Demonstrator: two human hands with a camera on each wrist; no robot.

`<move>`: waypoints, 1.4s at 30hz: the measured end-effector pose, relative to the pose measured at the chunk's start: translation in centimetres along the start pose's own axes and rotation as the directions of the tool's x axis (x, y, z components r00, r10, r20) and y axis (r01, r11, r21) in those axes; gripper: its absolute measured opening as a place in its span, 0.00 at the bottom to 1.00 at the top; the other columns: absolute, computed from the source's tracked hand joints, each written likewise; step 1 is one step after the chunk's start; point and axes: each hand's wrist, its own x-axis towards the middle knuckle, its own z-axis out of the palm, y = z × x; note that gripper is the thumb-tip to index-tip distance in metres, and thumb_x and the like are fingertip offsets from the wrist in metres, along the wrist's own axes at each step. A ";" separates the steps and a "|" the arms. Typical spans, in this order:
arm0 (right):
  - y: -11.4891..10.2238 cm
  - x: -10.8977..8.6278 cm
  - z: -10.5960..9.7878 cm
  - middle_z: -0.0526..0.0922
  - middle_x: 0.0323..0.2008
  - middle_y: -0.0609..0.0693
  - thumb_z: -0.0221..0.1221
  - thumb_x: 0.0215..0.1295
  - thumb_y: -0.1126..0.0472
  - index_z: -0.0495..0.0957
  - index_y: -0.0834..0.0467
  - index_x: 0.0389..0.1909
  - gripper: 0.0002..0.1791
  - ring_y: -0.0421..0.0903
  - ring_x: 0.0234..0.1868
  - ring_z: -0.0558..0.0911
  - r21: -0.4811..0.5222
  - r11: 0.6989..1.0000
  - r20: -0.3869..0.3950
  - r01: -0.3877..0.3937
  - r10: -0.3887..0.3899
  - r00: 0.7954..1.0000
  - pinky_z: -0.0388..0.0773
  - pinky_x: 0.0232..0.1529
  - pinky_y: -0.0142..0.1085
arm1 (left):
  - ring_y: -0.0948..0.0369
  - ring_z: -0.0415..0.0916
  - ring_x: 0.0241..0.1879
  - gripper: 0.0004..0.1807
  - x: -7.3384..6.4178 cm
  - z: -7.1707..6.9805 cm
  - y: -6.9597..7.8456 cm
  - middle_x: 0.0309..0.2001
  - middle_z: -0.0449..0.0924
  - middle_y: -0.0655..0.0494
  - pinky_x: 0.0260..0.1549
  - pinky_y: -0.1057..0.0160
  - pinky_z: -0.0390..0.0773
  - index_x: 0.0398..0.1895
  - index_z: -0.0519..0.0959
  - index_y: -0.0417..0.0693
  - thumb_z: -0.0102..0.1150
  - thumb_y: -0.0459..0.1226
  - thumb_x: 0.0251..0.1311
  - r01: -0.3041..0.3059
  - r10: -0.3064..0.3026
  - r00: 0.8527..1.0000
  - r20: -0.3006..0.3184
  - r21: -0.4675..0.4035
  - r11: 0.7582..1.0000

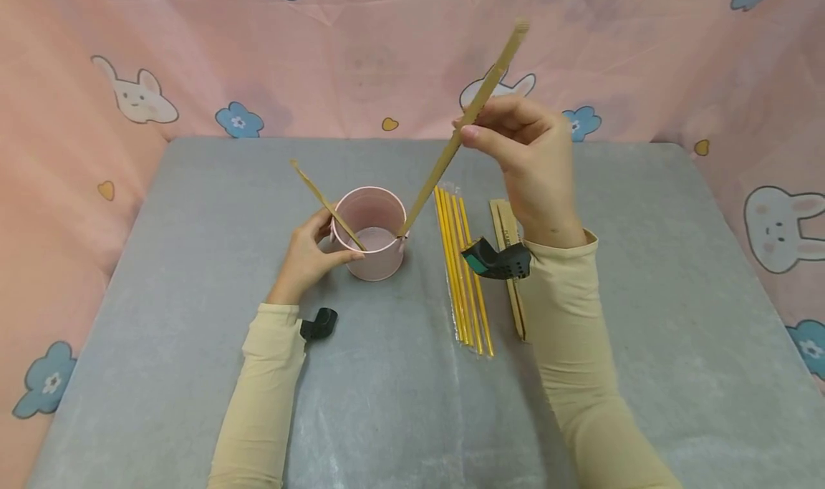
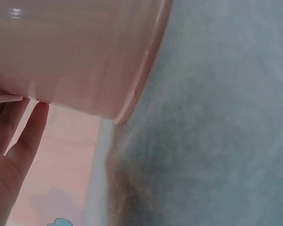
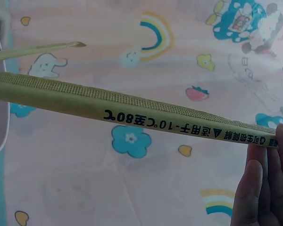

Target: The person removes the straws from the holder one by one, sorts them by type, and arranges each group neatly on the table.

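A small pink bucket (image 1: 377, 265) stands on the grey table. My left hand (image 1: 307, 258) holds it at its left side, thumb at the front rim and fingers behind; in the left wrist view, fingers (image 2: 30, 134) touch the bucket wall (image 2: 61, 52). My right hand (image 1: 538, 160) is raised and pinches a brown paper-wrapped straw (image 1: 445, 161) around its middle. Tilted, the straw has its lower end at the bucket's right rim. Printed text shows on its wrapper (image 3: 132, 110) in the right wrist view. Another paper-wrapped straw (image 1: 322, 201) leans inside the bucket toward the left.
Right of the bucket lie several yellow straws (image 1: 459, 274) in clear wrappers. Further right, more brown paper-wrapped straws (image 1: 505, 220) lie partly hidden under my right forearm. A pink patterned cloth (image 1: 387, 59) hangs behind the table (image 1: 213, 210).
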 end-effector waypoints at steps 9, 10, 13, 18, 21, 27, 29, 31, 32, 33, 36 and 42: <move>0.1 -1.6 -3.3 0.84 0.29 0.57 0.58 0.53 0.82 0.80 0.74 0.33 0.07 0.49 0.32 0.82 -0.038 0.999 -0.038 0.016 -0.017 0.999 0.80 0.39 0.39 | 0.47 0.71 0.54 0.41 0.0 0.1 0.2 0.57 0.71 0.37 0.58 0.52 0.67 0.63 0.67 0.32 0.73 0.25 0.40 0.012 -0.012 1.000 -0.001 0.007 1.000; 0.0 -1.7 -3.7 0.84 0.29 0.58 0.58 0.53 0.83 0.80 0.75 0.33 0.07 0.50 0.32 0.82 -0.017 1.000 -0.047 0.003 -0.004 0.999 0.80 0.39 0.39 | 0.47 0.71 0.54 0.41 0.0 0.1 0.2 0.57 0.71 0.37 0.58 0.52 0.67 0.63 0.67 0.32 0.73 0.25 0.40 0.011 -0.011 1.000 -0.003 0.007 1.000; -0.1 -2.2 -4.9 0.84 0.29 0.60 0.58 0.53 0.83 0.80 0.76 0.33 0.07 0.52 0.33 0.82 0.021 0.999 -0.070 -0.024 0.025 0.997 0.80 0.39 0.39 | 0.47 0.71 0.54 0.42 0.0 0.1 0.2 0.57 0.71 0.37 0.58 0.52 0.67 0.63 0.67 0.32 0.74 0.25 0.39 0.006 -0.006 1.000 -0.005 0.004 1.000; -0.1 -3.0 -6.7 0.84 0.28 0.60 0.57 0.53 0.84 0.78 0.78 0.33 0.06 0.51 0.32 0.83 -0.004 1.000 -0.077 -0.028 0.028 0.997 0.80 0.38 0.38 | 0.47 0.71 0.54 0.42 0.0 0.1 0.0 0.57 0.71 0.38 0.58 0.52 0.67 0.62 0.67 0.33 0.75 0.25 0.38 0.007 -0.007 1.000 -0.008 0.004 1.000; -0.1 -3.6 -7.6 0.84 0.28 0.59 0.57 0.53 0.84 0.78 0.79 0.33 0.06 0.51 0.31 0.83 -0.027 0.999 -0.073 -0.045 0.043 0.996 0.80 0.36 0.37 | 0.47 0.71 0.54 0.42 0.0 0.1 0.0 0.57 0.71 0.38 0.58 0.52 0.67 0.63 0.67 0.33 0.74 0.25 0.38 0.012 -0.012 1.000 -0.007 0.002 1.000; 0.1 -4.5 -9.6 0.84 0.29 0.59 0.58 0.54 0.82 0.79 0.77 0.33 0.05 0.50 0.32 0.83 -0.060 0.990 -0.076 -0.126 0.122 0.990 0.80 0.38 0.36 | 0.46 0.71 0.53 0.42 -0.1 0.2 -0.1 0.57 0.71 0.37 0.57 0.52 0.68 0.62 0.67 0.32 0.73 0.23 0.38 0.011 -0.011 1.000 -0.013 -0.007 1.000; 0.2 -4.8 -10.1 0.84 0.29 0.58 0.58 0.55 0.82 0.79 0.76 0.33 0.05 0.50 0.33 0.83 -0.084 0.986 -0.083 -0.145 0.138 0.987 0.80 0.38 0.36 | 0.46 0.72 0.53 0.42 0.0 0.3 0.0 0.57 0.71 0.37 0.57 0.52 0.68 0.63 0.67 0.32 0.73 0.23 0.38 0.008 -0.008 1.000 -0.014 -0.001 1.000; 0.3 -5.1 -10.5 0.84 0.30 0.58 0.58 0.55 0.82 0.79 0.77 0.34 0.06 0.50 0.34 0.83 -0.091 0.982 -0.088 -0.166 0.158 0.983 0.80 0.39 0.35 | 0.47 0.72 0.53 0.41 0.0 0.3 0.0 0.57 0.72 0.37 0.57 0.52 0.68 0.62 0.67 0.32 0.73 0.23 0.39 0.009 -0.009 1.000 -0.014 0.005 1.000; 0.3 -5.2 -10.6 0.84 0.30 0.58 0.59 0.55 0.81 0.79 0.77 0.34 0.06 0.50 0.34 0.82 -0.100 0.980 -0.090 -0.173 0.165 0.982 0.80 0.39 0.35 | 0.47 0.72 0.53 0.41 0.0 0.3 0.0 0.56 0.72 0.37 0.57 0.52 0.68 0.62 0.67 0.32 0.73 0.23 0.39 0.010 -0.010 1.000 -0.015 0.007 1.000; 0.4 -5.4 -10.8 0.84 0.30 0.58 0.59 0.55 0.81 0.78 0.77 0.35 0.06 0.50 0.34 0.82 -0.107 0.978 -0.093 -0.180 0.171 0.981 0.80 0.39 0.35 | 0.47 0.72 0.53 0.41 -0.1 0.3 0.0 0.56 0.72 0.37 0.57 0.52 0.68 0.62 0.67 0.32 0.73 0.23 0.39 0.011 -0.011 1.000 -0.016 0.006 1.000; 0.5 -5.6 -10.9 0.84 0.30 0.59 0.59 0.55 0.80 0.78 0.78 0.36 0.07 0.50 0.34 0.82 -0.125 0.973 -0.093 -0.193 0.182 0.979 0.80 0.39 0.35 | 0.47 0.72 0.53 0.41 -0.1 0.3 0.1 0.56 0.72 0.37 0.57 0.52 0.68 0.62 0.67 0.32 0.73 0.22 0.38 0.018 -0.018 1.000 -0.017 0.002 1.000; 0.8 -5.8 -11.1 0.84 0.30 0.58 0.59 0.55 0.80 0.78 0.77 0.36 0.07 0.50 0.34 0.82 -0.137 0.969 -0.087 -0.205 0.195 0.977 0.79 0.39 0.35 | 0.52 0.72 0.51 0.41 -0.1 0.1 0.2 0.55 0.72 0.37 0.58 0.55 0.68 0.62 0.67 0.31 0.73 0.22 0.37 0.025 -0.025 0.999 -0.023 -0.004 1.000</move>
